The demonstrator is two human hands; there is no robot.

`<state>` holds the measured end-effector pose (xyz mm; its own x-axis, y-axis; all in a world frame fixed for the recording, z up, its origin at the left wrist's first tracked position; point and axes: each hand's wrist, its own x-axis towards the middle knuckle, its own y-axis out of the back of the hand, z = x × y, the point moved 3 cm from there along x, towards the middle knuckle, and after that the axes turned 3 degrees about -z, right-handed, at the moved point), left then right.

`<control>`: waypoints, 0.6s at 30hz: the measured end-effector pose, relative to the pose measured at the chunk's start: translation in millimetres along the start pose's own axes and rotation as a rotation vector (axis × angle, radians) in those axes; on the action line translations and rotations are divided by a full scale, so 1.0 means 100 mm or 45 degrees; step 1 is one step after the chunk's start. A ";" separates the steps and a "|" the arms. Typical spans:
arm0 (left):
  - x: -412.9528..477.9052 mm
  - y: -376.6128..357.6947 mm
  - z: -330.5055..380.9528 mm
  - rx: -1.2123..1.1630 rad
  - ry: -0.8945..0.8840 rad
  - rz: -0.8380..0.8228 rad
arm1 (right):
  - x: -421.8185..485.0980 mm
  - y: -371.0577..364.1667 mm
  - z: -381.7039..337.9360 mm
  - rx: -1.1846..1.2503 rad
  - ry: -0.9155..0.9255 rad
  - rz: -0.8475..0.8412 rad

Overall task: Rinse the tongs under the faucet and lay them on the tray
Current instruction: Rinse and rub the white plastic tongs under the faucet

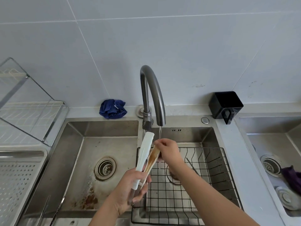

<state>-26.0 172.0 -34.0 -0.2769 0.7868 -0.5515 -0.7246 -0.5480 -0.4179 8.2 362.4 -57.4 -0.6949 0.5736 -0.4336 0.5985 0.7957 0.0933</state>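
White tongs [145, 150] with brown stains on one arm point up and away toward the faucet [153, 93]. A thin stream of water [160, 132] runs from the spout. My left hand [130, 188] grips the tongs at their hinge end. My right hand [167, 150] pinches the stained arm near its tip, just under the stream. The perforated metal tray [17, 181] lies at the left edge, beside the left sink basin.
A black wire basket [211, 175] sits in the right basin under my hands. The left basin [91, 154] has a drain strainer [105, 168] and rust stains. A blue cloth [112, 108], a black holder [225, 105], a dish rack [27, 108] and a second sink [276, 154] surround them.
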 end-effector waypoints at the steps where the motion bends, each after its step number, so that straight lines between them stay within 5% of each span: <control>1: 0.00 -0.01 0.02 0.016 -0.010 -0.002 | 0.02 0.00 0.00 -0.035 0.007 0.046; 8: -0.06 0.07 0.10 0.207 -0.003 0.085 | -0.01 -0.02 0.05 0.129 -0.139 -0.139; 18: -0.10 0.02 0.14 0.245 -0.005 0.129 | -0.03 -0.08 0.08 0.266 -0.177 -0.060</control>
<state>-33.8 166.8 -19.1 -0.3567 0.7318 -0.5808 -0.7998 -0.5604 -0.2150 8.8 353.2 -63.9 -0.6712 0.4926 -0.5539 0.6459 0.7553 -0.1109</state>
